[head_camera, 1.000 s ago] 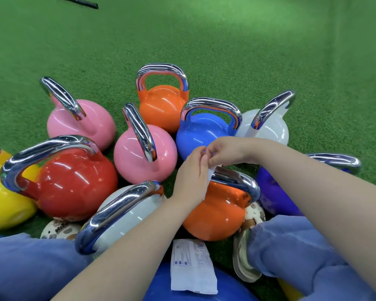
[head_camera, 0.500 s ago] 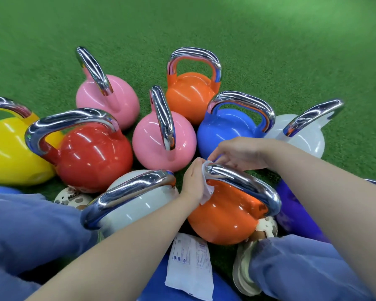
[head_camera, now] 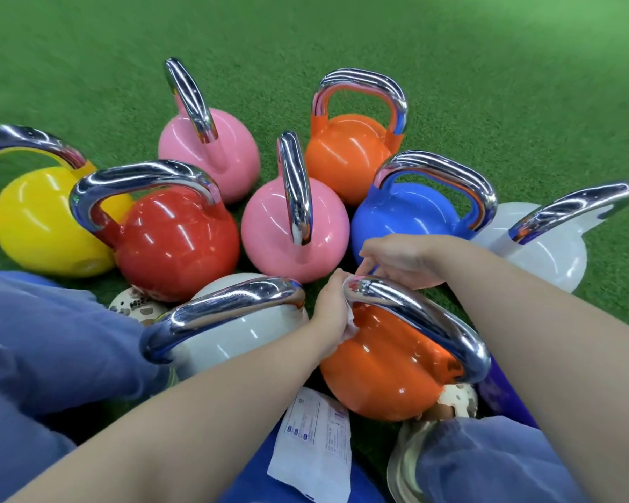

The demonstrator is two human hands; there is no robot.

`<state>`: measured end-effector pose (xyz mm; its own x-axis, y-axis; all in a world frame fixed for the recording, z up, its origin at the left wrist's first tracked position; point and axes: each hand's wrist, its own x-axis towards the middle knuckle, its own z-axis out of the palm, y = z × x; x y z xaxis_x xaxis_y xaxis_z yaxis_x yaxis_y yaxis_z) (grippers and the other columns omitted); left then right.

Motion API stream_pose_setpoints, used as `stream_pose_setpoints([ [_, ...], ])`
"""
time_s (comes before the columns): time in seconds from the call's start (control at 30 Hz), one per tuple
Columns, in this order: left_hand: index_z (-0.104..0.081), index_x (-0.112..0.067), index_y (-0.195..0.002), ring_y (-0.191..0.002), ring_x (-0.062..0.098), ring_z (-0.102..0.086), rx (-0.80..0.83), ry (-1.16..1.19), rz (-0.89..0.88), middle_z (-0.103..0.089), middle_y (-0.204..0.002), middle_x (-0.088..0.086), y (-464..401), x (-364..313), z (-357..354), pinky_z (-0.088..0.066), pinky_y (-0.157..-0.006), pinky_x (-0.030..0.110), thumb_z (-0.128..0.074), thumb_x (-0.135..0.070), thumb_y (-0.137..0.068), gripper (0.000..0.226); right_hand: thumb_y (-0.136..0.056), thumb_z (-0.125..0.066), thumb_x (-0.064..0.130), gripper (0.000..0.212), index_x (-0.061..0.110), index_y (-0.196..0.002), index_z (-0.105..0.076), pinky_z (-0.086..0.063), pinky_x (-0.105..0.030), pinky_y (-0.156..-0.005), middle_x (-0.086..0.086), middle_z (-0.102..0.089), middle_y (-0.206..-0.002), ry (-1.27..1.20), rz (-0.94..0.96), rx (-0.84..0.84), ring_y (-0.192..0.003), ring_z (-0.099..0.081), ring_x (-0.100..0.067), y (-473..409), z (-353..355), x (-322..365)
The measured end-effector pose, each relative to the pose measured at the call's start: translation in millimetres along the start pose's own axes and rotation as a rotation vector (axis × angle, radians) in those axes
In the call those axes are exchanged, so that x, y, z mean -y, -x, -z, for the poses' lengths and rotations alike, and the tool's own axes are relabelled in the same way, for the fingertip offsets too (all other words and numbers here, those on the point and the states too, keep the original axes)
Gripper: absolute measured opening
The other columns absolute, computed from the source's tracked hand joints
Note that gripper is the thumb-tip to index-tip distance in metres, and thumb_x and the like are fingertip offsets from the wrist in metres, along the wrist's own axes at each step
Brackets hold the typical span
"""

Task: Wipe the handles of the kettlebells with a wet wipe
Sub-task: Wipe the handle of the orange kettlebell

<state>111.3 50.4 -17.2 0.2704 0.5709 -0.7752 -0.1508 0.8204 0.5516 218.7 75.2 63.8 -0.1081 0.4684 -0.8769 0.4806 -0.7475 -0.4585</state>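
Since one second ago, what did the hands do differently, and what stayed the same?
Both hands came down from above the near orange kettlebell onto its handle. The left hand now presses the wet wipe against it; the right hand rests on top. The kettlebells kept their places.

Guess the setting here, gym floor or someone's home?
Most likely a gym or training studio: green artificial turf underfoot, and a cluster of colour-coded kettlebells with chrome handles, such as the red kettlebell and blue kettlebell. No walls or signage show.
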Motion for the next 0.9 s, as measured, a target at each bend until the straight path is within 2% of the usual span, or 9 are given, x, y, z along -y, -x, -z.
stream_pose_setpoints([
  [0.1, -0.058, -0.02, -0.085, -0.081, 0.014, -0.059, 0.029, 0.101, -0.021, -0.066, -0.095, 0.003, -1, 6, -2, -0.041, -0.07, 0.029, -0.028, -0.046, -0.099, 0.042, -0.095, -0.031, 0.028, 0.042, 0.0, -0.099, -0.063, -0.048, -0.029, -0.066, -0.02, -0.064, -0.096, 0.052, 0.013, -0.023, -0.073, -0.059, -0.024, -2, -3, 1],
  [0.23, -0.063, -0.022, -0.086, -0.083, 0.016, -0.06, 0.001, 0.065, -0.103, -0.069, -0.073, 0.0, 1, 15, 0, -0.048, -0.075, 0.021, -0.028, -0.044, -0.099, 0.044, -0.094, -0.03, 0.025, 0.044, 0.0, -0.098, -0.066, -0.048, -0.03, -0.069, -0.018, -0.065, -0.095, 0.081, 0.015, -0.026, -0.072, -0.059, -0.023, -3, -7, 4],
  [0.33, -0.065, -0.02, -0.099, -0.103, 0.022, -0.059, -0.02, 0.028, -0.104, -0.068, -0.101, 0.008, 5, 20, 7, -0.042, -0.098, 0.032, -0.03, -0.052, -0.096, 0.047, -0.095, -0.027, 0.026, 0.048, -0.002, -0.103, -0.065, -0.049, -0.032, -0.07, -0.02, -0.065, -0.097, 0.131, 0.013, -0.025, -0.075, -0.06, -0.025, 0, -10, 9],
  [0.4, -0.063, -0.017, -0.104, -0.11, 0.023, -0.057, -0.039, 0.019, -0.112, -0.064, -0.114, 0.011, 8, 24, 12, -0.037, -0.106, 0.037, -0.034, -0.052, -0.095, 0.047, -0.096, -0.028, 0.027, 0.048, -0.002, -0.106, -0.065, -0.051, -0.035, -0.078, -0.02, -0.066, -0.103, 0.196, 0.024, -0.053, -0.083, -0.061, -0.027, 5, -12, 13],
  [0.53, -0.065, -0.018, -0.083, -0.096, 0.019, -0.062, -0.008, -0.02, -0.148, -0.068, -0.093, 0.006, 11, 24, 22, -0.042, -0.099, 0.032, -0.039, -0.04, -0.097, 0.036, -0.098, -0.034, 0.023, 0.04, -0.003, -0.115, -0.06, -0.043, -0.037, -0.098, -0.02, -0.061, -0.12, 0.439, 0.116, -0.276, -0.107, -0.057, -0.032, 16, -25, 29],
  [0.63, -0.063, -0.019, -0.076, -0.081, 0.011, -0.061, 0.053, -0.063, -0.166, -0.067, -0.081, -0.001, 14, 20, 24, -0.045, -0.086, 0.024, -0.033, -0.038, -0.1, 0.043, -0.095, -0.042, 0.019, 0.031, -0.001, -0.11, -0.061, -0.044, -0.033, -0.089, -0.019, -0.061, -0.115, 0.5, 0.234, -0.526, -0.091, -0.053, -0.025, 26, -36, 38],
  [0.73, -0.06, -0.016, -0.089, -0.083, 0.006, -0.057, 0.104, -0.056, -0.152, -0.062, -0.099, 0.0, 20, 15, 27, -0.04, -0.087, 0.025, -0.031, -0.039, -0.1, 0.039, -0.091, -0.046, 0.013, 0.025, -0.005, -0.096, -0.063, -0.048, -0.034, -0.078, -0.019, -0.064, -0.098, 0.449, 0.329, -0.649, -0.091, -0.058, -0.031, 43, -49, 39],
  [0.83, -0.051, -0.02, -0.114, -0.105, 0.01, -0.054, 0.195, -0.051, -0.146, -0.055, -0.127, 0.002, 26, 11, 33, -0.035, -0.098, 0.028, -0.025, -0.036, -0.101, 0.033, -0.087, -0.042, 0.004, 0.026, 0.007, -0.072, -0.062, -0.046, -0.022, -0.055, -0.01, -0.062, -0.074, 0.273, 0.312, -0.59, -0.067, -0.059, -0.02, 58, -69, 33],
  [0.9, -0.046, -0.012, -0.13, -0.127, 0.024, -0.045, 0.227, -0.09, -0.162, -0.044, -0.141, 0.014, 31, 9, 37, -0.032, -0.105, 0.034, -0.023, -0.033, -0.102, 0.041, -0.089, -0.04, 0.004, 0.027, 0.005, -0.079, -0.065, -0.048, -0.018, -0.051, -0.011, -0.064, -0.076, 0.18, 0.242, -0.481, -0.065, -0.06, -0.019, 60, -84, 24],
])
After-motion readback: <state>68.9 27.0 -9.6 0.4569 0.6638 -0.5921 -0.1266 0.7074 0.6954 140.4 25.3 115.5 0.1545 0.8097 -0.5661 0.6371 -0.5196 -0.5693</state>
